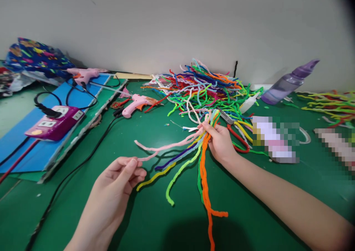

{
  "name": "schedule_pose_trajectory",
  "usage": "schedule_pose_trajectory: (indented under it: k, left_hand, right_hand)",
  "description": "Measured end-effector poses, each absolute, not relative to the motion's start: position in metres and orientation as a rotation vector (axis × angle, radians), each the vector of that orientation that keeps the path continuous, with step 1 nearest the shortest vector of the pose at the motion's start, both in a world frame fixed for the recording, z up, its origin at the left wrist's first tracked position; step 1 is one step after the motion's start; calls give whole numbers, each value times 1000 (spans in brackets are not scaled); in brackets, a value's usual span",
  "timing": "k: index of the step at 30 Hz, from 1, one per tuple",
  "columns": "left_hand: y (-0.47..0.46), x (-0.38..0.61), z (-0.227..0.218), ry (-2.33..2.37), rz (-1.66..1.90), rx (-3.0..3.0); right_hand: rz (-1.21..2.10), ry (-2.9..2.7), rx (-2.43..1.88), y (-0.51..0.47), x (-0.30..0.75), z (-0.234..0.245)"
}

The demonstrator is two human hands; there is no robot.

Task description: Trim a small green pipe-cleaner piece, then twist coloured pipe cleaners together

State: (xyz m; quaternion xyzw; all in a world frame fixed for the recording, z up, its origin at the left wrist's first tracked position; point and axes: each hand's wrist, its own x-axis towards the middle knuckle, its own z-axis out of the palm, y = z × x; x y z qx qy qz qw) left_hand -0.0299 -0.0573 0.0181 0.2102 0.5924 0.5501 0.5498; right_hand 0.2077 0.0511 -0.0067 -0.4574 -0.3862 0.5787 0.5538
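A fanned bundle of fuzzy pipe cleaners point(204, 169) in orange, green, yellow, blue and pink is gripped near its top by my right hand point(219, 140). Its loose ends spread down and to the left over the green table. My left hand point(122, 184) pinches the tip of one pink pipe cleaner point(149, 156) that reaches out from the bundle. Behind my right hand lie scissors point(240, 140) with red and yellow handles, partly hidden. A large heap of mixed pipe cleaners point(205, 88) rests against the wall beyond.
A pink glue gun point(141, 104) lies left of the heap; another glue gun point(83, 75) sits on a blue board point(16, 138) beside a purple power strip point(55, 123). A black cable point(80, 169) crosses the left. At right are a purple bottle point(288, 82) and more pipe cleaners point(327, 104).
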Motion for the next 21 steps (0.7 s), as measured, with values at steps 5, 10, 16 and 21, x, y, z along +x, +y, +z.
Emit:
schedule_pose_trajectory:
  k: [5, 10, 16, 21]
  left_hand:
    - [-65, -36, 25, 1764, 1289, 810]
    - [-73, -48, 35, 2264, 1013, 1088]
    - [-79, -61, 20, 2341, 654, 1592]
    - [-87, -59, 14, 2156, 764, 2054]
  right_hand:
    - [1423, -768, -1008, 51, 205, 2]
    - [1459, -786, -1013, 46, 202, 6]
    - [1368, -882, -1072, 44, 202, 6]
    - [1244, -918, -1116, 51, 207, 0]
